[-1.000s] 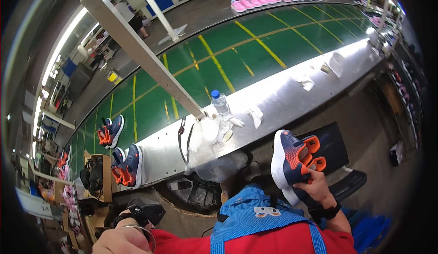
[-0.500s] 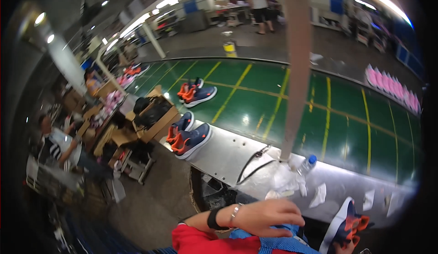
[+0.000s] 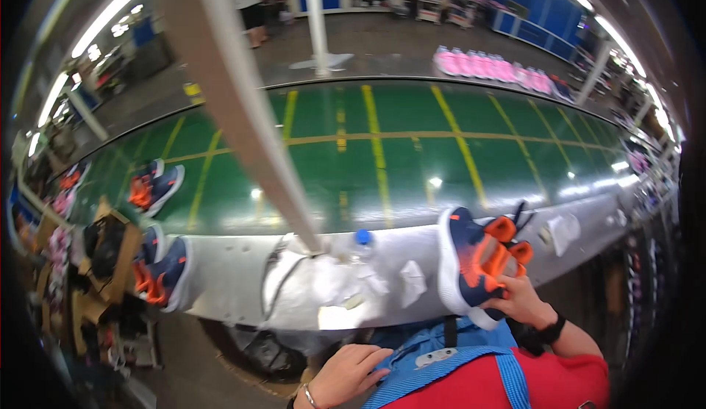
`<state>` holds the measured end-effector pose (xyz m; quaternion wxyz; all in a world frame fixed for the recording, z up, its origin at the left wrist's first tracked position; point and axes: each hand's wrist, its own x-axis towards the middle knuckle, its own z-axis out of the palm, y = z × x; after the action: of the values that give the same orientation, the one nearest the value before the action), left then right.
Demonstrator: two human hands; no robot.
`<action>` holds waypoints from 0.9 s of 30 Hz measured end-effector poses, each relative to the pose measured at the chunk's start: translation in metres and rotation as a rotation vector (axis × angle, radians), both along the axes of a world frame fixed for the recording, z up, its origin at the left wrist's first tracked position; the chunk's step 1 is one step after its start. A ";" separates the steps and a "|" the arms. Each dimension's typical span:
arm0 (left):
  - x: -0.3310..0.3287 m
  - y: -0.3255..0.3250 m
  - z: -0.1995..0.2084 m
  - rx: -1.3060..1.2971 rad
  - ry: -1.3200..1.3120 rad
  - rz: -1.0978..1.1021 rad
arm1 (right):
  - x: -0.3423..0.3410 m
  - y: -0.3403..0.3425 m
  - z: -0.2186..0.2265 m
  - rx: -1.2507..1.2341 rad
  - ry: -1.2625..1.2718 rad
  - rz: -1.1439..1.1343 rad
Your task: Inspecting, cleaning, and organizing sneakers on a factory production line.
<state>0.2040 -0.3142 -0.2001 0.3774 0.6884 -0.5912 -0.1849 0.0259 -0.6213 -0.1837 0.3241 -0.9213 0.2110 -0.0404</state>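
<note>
Right hand (image 3: 521, 300) grips paired navy-and-orange, white-soled shoes (image 3: 465, 251) at the silver metal table (image 3: 229, 262); left hand (image 3: 349, 376) free, relaxed. Clear blue-capped bottle (image 3: 362, 246) nearby; slanted beige post (image 3: 234, 108) blocks part of green belt (image 3: 415, 177).

Cloth-like shoes (image 3: 471, 258), shiny metal ledge (image 3: 228, 273), glossy green belt (image 3: 412, 177)

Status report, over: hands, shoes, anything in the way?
Right hand gripping navy-orange shoes. Left hand empty, by blue apron. Possible clutter: bottle, white scraps on metal ledge.

Left fingers (image 3: 371, 357) moved, now beside apron (image 3: 476, 339)
</note>
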 end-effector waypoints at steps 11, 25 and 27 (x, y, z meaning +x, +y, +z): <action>-0.094 -0.173 -0.066 -0.027 0.072 0.367 | -0.042 -0.132 -0.069 -0.081 -0.091 0.501; -0.165 -0.280 -0.077 -0.183 0.796 0.866 | -0.060 -0.156 -0.112 0.074 -0.333 0.856; -0.167 -0.287 -0.074 -0.196 0.778 0.873 | -0.063 -0.152 -0.115 0.081 -0.351 0.806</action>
<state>0.0373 -0.6010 -0.2739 0.6695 0.7114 -0.0859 -0.1959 -0.0373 -0.7732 -0.2991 0.3806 -0.8958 -0.2220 -0.0583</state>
